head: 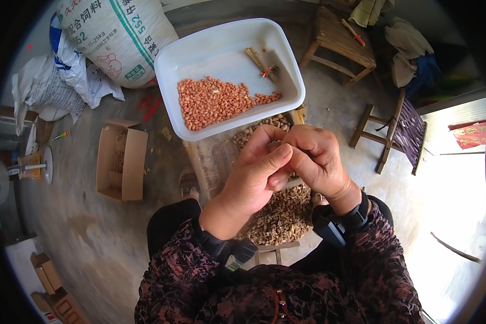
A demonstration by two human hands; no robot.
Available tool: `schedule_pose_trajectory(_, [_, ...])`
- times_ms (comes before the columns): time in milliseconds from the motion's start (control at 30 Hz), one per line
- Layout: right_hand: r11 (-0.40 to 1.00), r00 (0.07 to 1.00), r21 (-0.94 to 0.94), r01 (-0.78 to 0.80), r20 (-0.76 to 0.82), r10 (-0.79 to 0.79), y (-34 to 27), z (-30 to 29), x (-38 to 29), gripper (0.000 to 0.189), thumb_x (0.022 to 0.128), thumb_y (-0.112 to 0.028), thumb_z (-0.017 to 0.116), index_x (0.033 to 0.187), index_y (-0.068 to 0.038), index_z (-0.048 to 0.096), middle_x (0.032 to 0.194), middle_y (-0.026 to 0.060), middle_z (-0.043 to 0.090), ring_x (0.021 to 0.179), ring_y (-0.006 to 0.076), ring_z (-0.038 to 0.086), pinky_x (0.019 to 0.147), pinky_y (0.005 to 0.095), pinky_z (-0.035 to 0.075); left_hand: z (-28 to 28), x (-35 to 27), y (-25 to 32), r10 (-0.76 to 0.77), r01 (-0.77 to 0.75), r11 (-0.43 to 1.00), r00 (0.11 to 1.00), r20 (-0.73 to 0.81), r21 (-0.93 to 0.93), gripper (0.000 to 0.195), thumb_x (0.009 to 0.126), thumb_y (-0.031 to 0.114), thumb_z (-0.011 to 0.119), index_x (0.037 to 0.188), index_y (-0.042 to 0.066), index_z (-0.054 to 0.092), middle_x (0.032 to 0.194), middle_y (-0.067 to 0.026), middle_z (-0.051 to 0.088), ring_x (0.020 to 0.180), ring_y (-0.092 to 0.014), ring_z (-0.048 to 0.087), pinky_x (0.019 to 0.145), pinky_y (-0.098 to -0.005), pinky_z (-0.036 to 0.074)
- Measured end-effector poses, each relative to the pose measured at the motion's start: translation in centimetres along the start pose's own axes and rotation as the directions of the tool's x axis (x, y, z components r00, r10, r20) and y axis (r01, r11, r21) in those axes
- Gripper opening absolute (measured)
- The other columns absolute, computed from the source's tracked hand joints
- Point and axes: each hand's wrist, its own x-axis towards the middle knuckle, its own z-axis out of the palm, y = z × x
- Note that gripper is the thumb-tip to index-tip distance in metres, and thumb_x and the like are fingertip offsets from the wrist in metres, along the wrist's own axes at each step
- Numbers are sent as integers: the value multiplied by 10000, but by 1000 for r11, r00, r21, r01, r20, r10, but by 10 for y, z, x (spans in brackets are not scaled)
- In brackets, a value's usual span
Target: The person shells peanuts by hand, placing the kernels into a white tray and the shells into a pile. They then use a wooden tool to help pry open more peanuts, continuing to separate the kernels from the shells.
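My left hand (pixel 253 174) and my right hand (pixel 318 162) meet in front of me, fingers curled and thumbs close together. Whatever lies between the fingertips is hidden. Under my hands are unshelled peanuts (pixel 277 121) in a wooden box or stand (pixel 198 162), partly covered by the hands. Nearer my body lies a heap of empty peanut shells (pixel 283 218). Beyond my hands a white plastic tub (pixel 231 30) holds shelled reddish peanuts (pixel 210 103) at its near left, with a small tied bundle of sticks (pixel 259 62) at its right.
An open cardboard box (pixel 135 166) stands on the floor at left. Large woven feed sacks (pixel 117 40) rest at the upper left. A wooden stool (pixel 336 44) with a red-tipped stick (pixel 353 32) and a folding stool (pixel 407 133) stand at right.
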Motion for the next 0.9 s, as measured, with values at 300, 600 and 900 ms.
schedule_pose_trajectory(300, [1000, 998, -15, 0, -68, -1, 3, 6, 0, 121, 859, -102, 616, 802, 3, 636, 712, 95, 608, 636, 184, 593, 581, 292, 458, -2, -1, -1, 11, -12, 998, 1000, -22, -64, 211, 922, 250, 600, 1013, 94, 491, 766, 35, 471, 527, -17, 369, 449, -156, 277])
schedule_pose_trajectory(600, [981, 998, -186, 62, 29, -57, 8, -10, 5, 108, 827, -90, 661, 885, -2, 640, 755, 116, 614, 675, 256, 601, 618, 319, 478, -2, 5, 8, -121, 126, 992, 970, -209, 8, 214, 875, 222, 656, 941, 65, 525, 719, 39, 485, 515, -13, 400, 419, -158, 264])
schedule_pose_trajectory(900, [976, 967, -22, -218, 132, 219, 29, -6, 37, 259, 849, -98, 690, 1075, 21, 651, 840, 46, 651, 788, 125, 603, 700, 277, 484, -27, 0, 25, -89, 88, 996, 932, -351, -17, 94, 901, 139, 593, 934, 53, 608, 761, 7, 555, 505, -18, 409, 404, -151, 278])
